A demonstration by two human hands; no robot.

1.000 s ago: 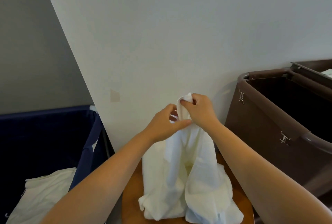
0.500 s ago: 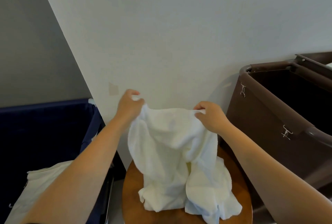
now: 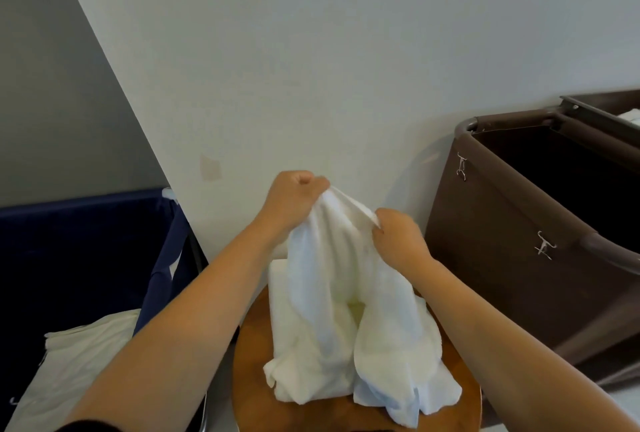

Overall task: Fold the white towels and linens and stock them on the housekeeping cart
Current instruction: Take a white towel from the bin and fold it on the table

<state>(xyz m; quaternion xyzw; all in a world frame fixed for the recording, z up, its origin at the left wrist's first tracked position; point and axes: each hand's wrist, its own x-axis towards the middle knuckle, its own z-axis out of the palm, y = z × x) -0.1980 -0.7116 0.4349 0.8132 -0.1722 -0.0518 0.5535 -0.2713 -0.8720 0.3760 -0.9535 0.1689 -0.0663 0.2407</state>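
left hand [image 3: 294, 199]: fingers pinch towel [image 3: 332, 310] top edge
right hand [image 3: 398, 237]: pinching same edge, just beside, bit lower
towel: hangs straight down, bottom heaped on bench [image 3: 249, 362]

Centre: the towel [image 3: 346, 327] lies heaped on the stool [image 3: 252, 397] right before you. Your left hand [image 3: 294, 199] and right hand [image 3: 398, 237] hold its top edge up.
Left: the hamper [image 3: 86, 241], with linen [image 3: 79, 362] in it.
Right: the cart [image 3: 502, 258], just beside the stool.
Behind: the wall [image 3: 311, 68].

Both hands, left hand [image 3: 294, 197] & right hand [image 3: 398, 236], grip towel [image 3: 346, 320] over stool [image 3: 249, 362].
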